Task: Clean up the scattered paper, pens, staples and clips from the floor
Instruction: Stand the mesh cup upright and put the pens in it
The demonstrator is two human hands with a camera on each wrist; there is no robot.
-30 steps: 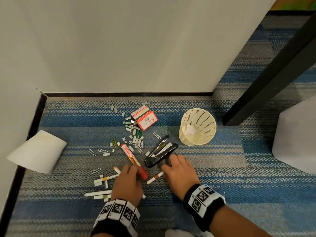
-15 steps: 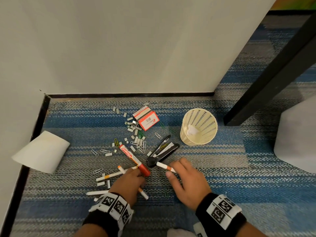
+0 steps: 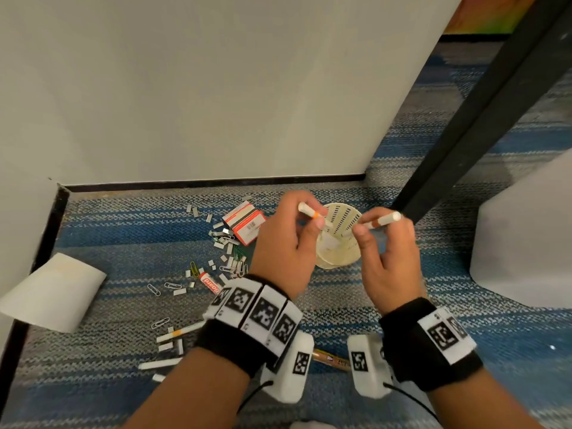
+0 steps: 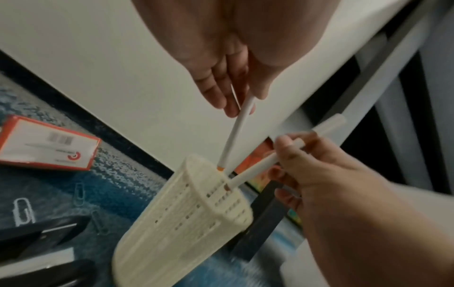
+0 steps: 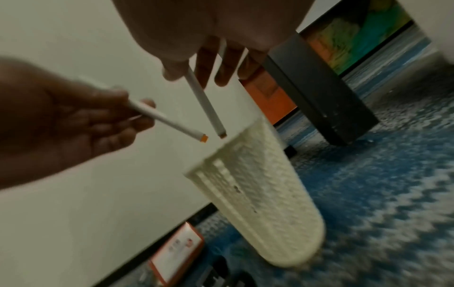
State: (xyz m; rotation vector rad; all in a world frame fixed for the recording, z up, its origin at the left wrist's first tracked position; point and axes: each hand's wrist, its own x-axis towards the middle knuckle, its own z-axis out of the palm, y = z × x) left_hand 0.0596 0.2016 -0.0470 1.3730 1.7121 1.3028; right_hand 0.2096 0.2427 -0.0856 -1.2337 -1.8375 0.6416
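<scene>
My left hand (image 3: pixel 311 216) pinches a white pen with an orange band (image 3: pixel 309 210) over the cream perforated basket (image 3: pixel 343 252). My right hand (image 3: pixel 363 227) pinches a second white pen with a red band (image 3: pixel 382 221) just right of it. In the left wrist view both pen tips (image 4: pixel 222 168) point down at the basket's rim (image 4: pixel 196 161). The right wrist view shows the two tips (image 5: pixel 221 134) just above the basket's mouth (image 5: pixel 236 153). On the carpet lie more white pens (image 3: pixel 179 332), a red marker (image 3: pixel 210 283), paper clips (image 3: pixel 171 285) and loose staple strips (image 3: pixel 227 239).
A red-and-white staple box (image 3: pixel 246 222) lies left of the basket, a black stapler (image 4: pixel 36 242) near it. A white sheet of paper (image 3: pixel 52 292) leans at the left wall. A black table leg (image 3: pixel 483 113) and a grey block (image 3: pixel 526 243) stand to the right. A brown pencil (image 3: pixel 329 360) lies under my wrists.
Both hands have risen from the floor, each with a white pen, and moved back and right to above the basket. The head view has come closer.
</scene>
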